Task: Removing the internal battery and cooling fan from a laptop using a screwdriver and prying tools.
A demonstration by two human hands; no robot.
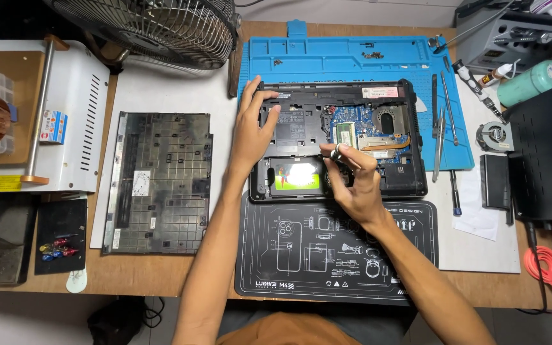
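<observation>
An opened black laptop point(410, 182) lies upside down across a blue repair mat point(346, 57) and a black printed mat point(301, 255), its blue circuit board and copper heat pipe exposed. My left hand point(253, 128) rests flat on the laptop's left side, fingers spread over the top edge. My right hand point(352, 185) grips a small metal-tipped screwdriver point(342, 153), tip pointing at the middle of the chassis, beside a drive with a green and white label point(295, 176).
The removed bottom cover point(161, 182) lies to the left. A fan point(154, 29) stands at the back left beside a white machine point(65, 115). Tweezers and drivers point(445, 115) lie on the blue mat's right; a small cooling fan point(494, 135), a green bottle point(531, 82) and red cables point(547, 265) sit further right.
</observation>
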